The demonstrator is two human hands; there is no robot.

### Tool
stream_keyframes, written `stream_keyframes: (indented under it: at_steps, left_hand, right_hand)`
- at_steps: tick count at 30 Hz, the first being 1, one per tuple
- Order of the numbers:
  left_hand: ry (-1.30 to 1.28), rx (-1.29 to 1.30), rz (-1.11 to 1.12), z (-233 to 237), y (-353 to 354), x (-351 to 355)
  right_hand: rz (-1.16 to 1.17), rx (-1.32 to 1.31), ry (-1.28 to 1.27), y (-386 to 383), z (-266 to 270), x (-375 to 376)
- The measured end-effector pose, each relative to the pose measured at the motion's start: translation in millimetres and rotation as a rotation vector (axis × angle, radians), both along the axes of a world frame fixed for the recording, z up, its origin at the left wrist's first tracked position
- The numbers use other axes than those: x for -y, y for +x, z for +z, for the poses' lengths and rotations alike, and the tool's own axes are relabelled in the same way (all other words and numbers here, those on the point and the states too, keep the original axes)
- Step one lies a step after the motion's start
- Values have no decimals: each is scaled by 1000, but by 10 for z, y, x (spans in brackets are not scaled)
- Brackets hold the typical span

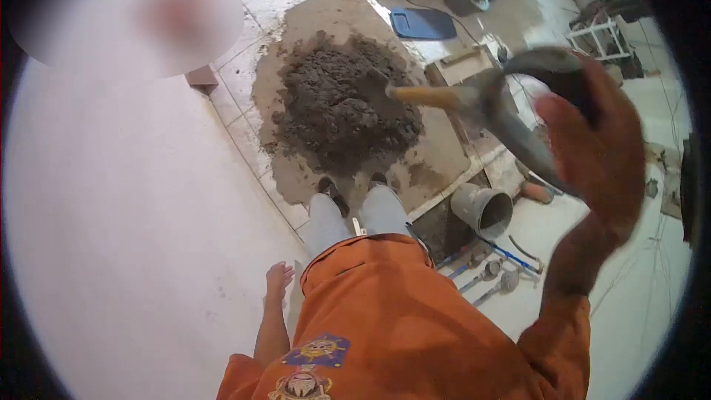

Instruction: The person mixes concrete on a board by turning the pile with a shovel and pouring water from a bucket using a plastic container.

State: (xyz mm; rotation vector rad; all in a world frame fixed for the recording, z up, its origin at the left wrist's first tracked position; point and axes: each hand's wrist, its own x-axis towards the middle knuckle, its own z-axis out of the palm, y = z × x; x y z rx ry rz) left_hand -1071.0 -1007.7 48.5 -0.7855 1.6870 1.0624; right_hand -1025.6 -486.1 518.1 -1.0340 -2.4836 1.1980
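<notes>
R hand [596, 152] is raised at chest height on the right, fingers clamped round the dark end of a trowel [511, 122]. Its grey blade slants down-right and a wood-coloured part points left, over the mortar pile [341, 107]. L hand [280, 279] hangs low by the hip, near the white wall [126, 215], holding nothing, fingers loosely together & slightly curled. The wet pile sits on the tiled floor [244, 67] just ahead of the shoes. A grey bucket [485, 211] lies tipped to the right, w/ a blue board [422, 22] beyond the pile.

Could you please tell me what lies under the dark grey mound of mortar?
The dark grey mound of mortar rests on a thin grey cement smear spread over pale square floor tiles. The floor directly beneath the mound is covered and cannot be seen.
</notes>
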Motion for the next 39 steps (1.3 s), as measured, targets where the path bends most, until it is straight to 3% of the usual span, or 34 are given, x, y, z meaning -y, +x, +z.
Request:
stream_keyframes:
  at_steps: [2, 4, 8, 10, 16, 28, 31, 37, 39]
  left_hand:
    - [20, 1, -22, -24, -44, -110]
    - [58, 2, 4, -42, -135, -246]
    - [86, -34, -45, -49, -187, -368]
    - [69, -29, -57, 10, -218, -416]
    - [8, -33, -87, 37, -208, -395]
    - [44, -77, -19, 131, -158, -540]
    - [36, -71, -68, 68, -97, -502]
    - [52, -83, -67, 156, -8, -597]
    - [67, -85, -67, 151, 12, -607]
  right_hand:
    - [-82, -48, -46, 241, 213, 112]
    - [-98, -92, -50, 322, -20, 32]
    - [-187, 45, 0, 236, -1760, 259]
    - [-211, 134, -21, 236, -2271, 564]
    - [-193, -13, -12, 397, -2342, 473]
    - [-111, 65, -63, 509, -2336, 450]
    - [-99, 102, -186, 526, -2273, 408]
    - [-78, 47, -66, 502, -2440, 434]
    - [-63, 45, -136, 512, -2335, 409]
